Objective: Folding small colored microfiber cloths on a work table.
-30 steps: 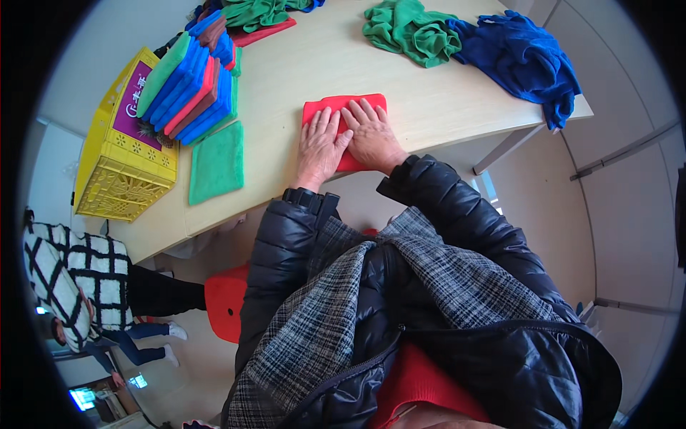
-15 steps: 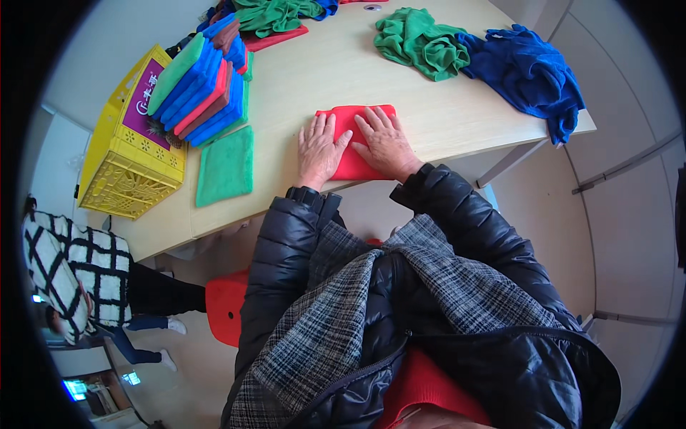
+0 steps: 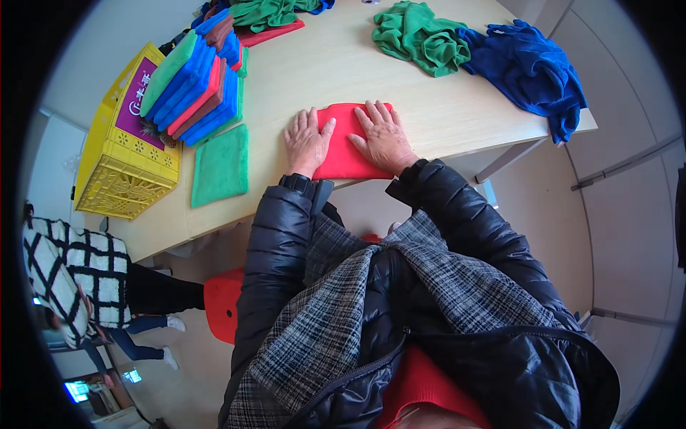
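Observation:
A red towel point(image 3: 343, 146), folded into a flat rectangle, lies at the near edge of the table in front of me. My left hand point(image 3: 307, 145) rests on its left edge, palm down with the fingers stretched out. On the right part of the towel my right hand point(image 3: 382, 137) lies flat, its fingers spread. Neither hand grips the cloth. To the left is a folded green towel point(image 3: 220, 166), and beyond it leans a stack of folded blue, red, brown and green towels point(image 3: 200, 89).
A yellow plastic crate point(image 3: 128, 157) stands at the table's left end. Crumpled green cloth point(image 3: 418, 39) and blue cloth point(image 3: 532, 75) lie at the far right, the blue hanging over the edge. More loose cloths point(image 3: 264, 14) sit far back. A person point(image 3: 78, 268) is at the left near a red stool point(image 3: 223, 304).
My left hand has slid left, from over the towel to its left edge, baring more red cloth between the hands. My right hand stays nearly in place.

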`<state>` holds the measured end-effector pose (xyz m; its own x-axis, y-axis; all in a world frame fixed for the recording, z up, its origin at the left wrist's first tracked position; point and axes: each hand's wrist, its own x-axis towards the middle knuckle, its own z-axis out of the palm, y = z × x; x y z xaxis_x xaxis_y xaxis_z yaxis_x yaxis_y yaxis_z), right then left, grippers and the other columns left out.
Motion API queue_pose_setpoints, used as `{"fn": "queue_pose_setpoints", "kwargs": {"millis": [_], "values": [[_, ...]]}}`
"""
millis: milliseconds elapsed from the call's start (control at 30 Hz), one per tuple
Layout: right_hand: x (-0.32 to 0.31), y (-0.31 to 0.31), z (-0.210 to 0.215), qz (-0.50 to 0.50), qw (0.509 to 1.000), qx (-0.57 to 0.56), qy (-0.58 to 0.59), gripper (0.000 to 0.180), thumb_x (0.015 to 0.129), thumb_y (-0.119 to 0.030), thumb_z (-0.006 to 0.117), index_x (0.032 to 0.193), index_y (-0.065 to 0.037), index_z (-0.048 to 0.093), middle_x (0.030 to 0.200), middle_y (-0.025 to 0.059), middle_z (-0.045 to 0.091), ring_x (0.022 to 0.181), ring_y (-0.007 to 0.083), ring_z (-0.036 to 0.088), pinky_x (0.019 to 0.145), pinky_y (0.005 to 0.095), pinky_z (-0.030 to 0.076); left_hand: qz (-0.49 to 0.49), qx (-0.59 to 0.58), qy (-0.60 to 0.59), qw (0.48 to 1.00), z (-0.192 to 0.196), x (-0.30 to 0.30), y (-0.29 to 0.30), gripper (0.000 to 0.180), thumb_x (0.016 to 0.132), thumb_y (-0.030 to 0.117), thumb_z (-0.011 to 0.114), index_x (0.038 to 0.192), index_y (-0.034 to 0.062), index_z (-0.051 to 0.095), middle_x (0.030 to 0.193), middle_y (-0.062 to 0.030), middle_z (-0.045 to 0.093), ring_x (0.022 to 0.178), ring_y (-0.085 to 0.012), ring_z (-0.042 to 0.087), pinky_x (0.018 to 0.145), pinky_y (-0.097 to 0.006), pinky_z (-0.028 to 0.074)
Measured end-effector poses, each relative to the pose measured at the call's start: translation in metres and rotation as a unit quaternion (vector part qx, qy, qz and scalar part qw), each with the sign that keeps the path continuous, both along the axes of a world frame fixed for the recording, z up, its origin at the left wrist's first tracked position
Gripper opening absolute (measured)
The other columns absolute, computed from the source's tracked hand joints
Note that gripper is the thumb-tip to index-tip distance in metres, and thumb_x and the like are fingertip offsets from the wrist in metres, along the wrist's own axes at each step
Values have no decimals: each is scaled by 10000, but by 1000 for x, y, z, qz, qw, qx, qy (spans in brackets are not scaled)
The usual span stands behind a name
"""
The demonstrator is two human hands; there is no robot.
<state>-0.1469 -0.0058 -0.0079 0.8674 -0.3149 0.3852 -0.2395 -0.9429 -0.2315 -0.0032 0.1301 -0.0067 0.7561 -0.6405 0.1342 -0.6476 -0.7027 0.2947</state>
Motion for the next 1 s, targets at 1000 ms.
{"fn": "queue_pose_setpoints", "kwargs": {"millis": [1000], "values": [[-39,2,-2,-50,997,50,1,716,962,-488,520,1472,1,401,1551,225,346,1479,380,248,1185,544,226,-36,-18,-103,994,7,-47,24,732,1007,607,351,1543,108,337,1625,-142,253,1517,-307,186,1212,-570,100]]}}
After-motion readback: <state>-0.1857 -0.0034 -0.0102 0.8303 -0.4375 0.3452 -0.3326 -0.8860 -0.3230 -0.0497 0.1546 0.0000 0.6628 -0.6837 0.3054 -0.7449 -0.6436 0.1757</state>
